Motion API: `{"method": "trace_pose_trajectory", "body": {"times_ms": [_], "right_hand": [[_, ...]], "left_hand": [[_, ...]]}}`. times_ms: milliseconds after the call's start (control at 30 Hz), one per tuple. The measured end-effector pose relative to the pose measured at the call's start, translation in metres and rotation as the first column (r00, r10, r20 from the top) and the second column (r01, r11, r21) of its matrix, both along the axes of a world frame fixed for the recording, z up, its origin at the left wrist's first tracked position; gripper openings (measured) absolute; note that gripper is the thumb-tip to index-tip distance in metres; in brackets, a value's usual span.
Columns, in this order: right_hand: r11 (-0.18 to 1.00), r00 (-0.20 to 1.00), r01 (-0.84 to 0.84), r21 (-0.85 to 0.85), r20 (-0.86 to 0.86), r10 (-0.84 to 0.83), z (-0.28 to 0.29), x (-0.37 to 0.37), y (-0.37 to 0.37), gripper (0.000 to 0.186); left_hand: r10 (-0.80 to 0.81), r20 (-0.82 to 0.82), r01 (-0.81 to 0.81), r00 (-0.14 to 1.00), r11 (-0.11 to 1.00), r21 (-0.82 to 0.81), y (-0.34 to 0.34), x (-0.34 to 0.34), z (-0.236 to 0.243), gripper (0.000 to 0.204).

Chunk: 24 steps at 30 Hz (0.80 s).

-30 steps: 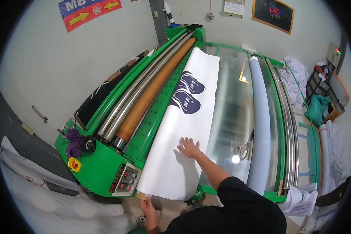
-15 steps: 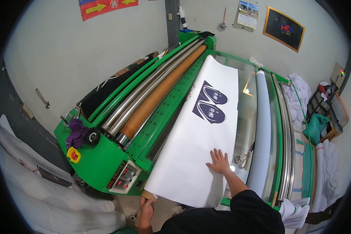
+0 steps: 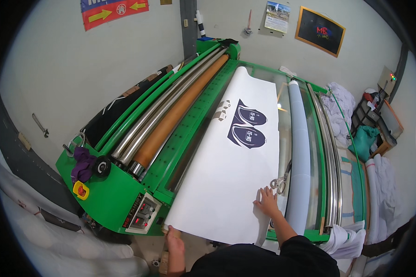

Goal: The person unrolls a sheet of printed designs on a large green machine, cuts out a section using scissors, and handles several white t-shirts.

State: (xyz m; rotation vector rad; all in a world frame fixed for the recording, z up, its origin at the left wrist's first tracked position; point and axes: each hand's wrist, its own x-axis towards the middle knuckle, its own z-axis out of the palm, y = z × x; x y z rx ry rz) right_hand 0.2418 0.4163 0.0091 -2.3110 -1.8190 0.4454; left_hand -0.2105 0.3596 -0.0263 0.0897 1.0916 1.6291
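The white paper roll is laid along the bench, its near end, at seven o'clock, clamped in the left hand's grip. The right hand is rested on the paper's edge at five o'clock, grip spread apart; scissors are placed just beside, at one o'clock from it.

Paper clear leftward of right hand; scissors just ahead; blue roll rightward

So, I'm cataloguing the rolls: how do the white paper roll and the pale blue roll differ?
The white paper roll is spread partly open; the pale blue roll is wound up. The white one bears dark printed shapes; the blue one shows only faint lines. Both lie over the green machine.
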Motion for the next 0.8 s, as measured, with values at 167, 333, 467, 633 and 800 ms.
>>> {"method": "trace_pose_trajectory", "body": {"times_ms": [167,333,467,633,800], "right_hand": [[0.99,0.993,0.105,0.089,-0.06,-0.1,-0.005,0.001,-0.047,0.071],[0.975,0.989,0.112,0.192,-0.114,-0.091,0.009,-0.004,-0.079,0.067],[0.964,0.987,0.144,0.223,-0.101,-0.123,-0.003,-0.008,-0.103,0.061],[0.966,0.994,0.104,0.236,-0.061,-0.092,-0.014,-0.004,-0.128,0.058],[0.983,0.984,0.156,0.098,-0.098,-0.147,0.001,0.004,-0.128,0.057]], "left_hand": [[-0.061,-0.443,0.1,0.894,0.993,0.066,0.007,-0.005,0.035,0.037],[-0.167,-0.606,0.187,0.778,0.982,-0.031,0.0,-0.013,0.017,0.035],[-0.135,-0.594,0.16,0.793,0.987,-0.01,0.003,-0.009,0.021,0.034],[-0.086,-0.564,0.124,0.821,0.992,0.029,0.014,-0.021,0.027,0.038],[0.048,-0.666,-0.238,0.744,0.951,-0.197,0.01,-0.017,0.006,0.066]]}}
